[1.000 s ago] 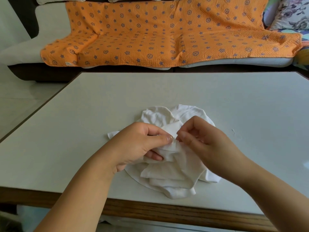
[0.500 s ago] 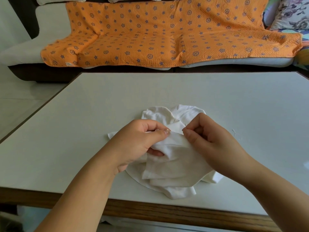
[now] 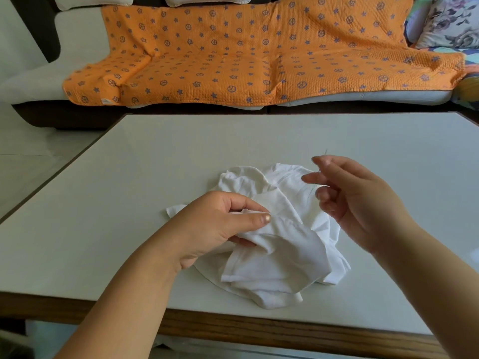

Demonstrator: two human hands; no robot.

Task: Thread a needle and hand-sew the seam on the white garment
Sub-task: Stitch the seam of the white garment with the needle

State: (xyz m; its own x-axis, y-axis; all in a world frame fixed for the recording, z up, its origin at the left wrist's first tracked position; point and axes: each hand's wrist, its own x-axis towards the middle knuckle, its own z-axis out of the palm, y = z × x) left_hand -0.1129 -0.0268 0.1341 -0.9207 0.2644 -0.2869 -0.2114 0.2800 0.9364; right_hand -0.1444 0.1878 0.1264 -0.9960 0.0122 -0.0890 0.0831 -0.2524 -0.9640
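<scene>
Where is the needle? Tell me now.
Head view, right of centre: the needle is pinched in the right hand, just above the white garment.

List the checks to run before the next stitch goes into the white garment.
1. Left hand grips the fold of the white garment: ok.
2. Garment rests on the table: ok.
3. Right hand is off the fold: ok.
4. Needle secure in the right hand: cannot tell; only a thin sliver shows by the fingertips.
5. Thread untangled: cannot tell; too fine to see.
</scene>
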